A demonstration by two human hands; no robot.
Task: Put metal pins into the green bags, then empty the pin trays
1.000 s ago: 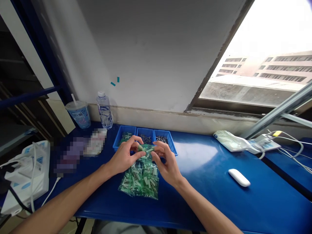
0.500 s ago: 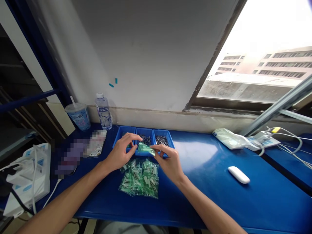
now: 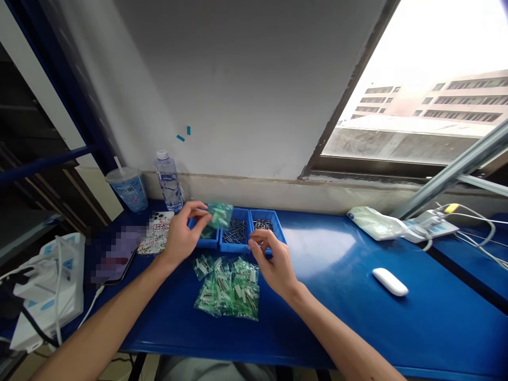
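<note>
The left hand (image 3: 183, 230) grasps a small green bag (image 3: 223, 214) by its left edge, pinched between thumb and fingers, and holds it up above the left and middle bins; pale pieces show through the film. The right hand (image 3: 274, 262) is just to the right, its thumb and fingertips drawn close together in front of the right bin; whether anything is gripped between them I cannot tell. Three blue bins stand side by side at the far side of the blue table (image 3: 329, 323): the left bin (image 3: 208, 244) is partly hidden by the left hand and has something green inside, the middle bin (image 3: 234, 247) contains slim metal screws, and the right bin (image 3: 282, 234) contains small metal pieces, partly covered from view by the right hand. On the near side of the bins, between the forearms, a cluster of filled green bags (image 3: 228, 291) lies flat, the bags touching and partly overlapping. To the far left a clear bottle (image 3: 169, 185) stands beside a lidded cup (image 3: 129, 191) with a straw, and a phone (image 3: 119, 259) lies nearer. On the right are a rounded white object (image 3: 390, 282) and, farther away, a plastic packet (image 3: 371, 222).
</note>
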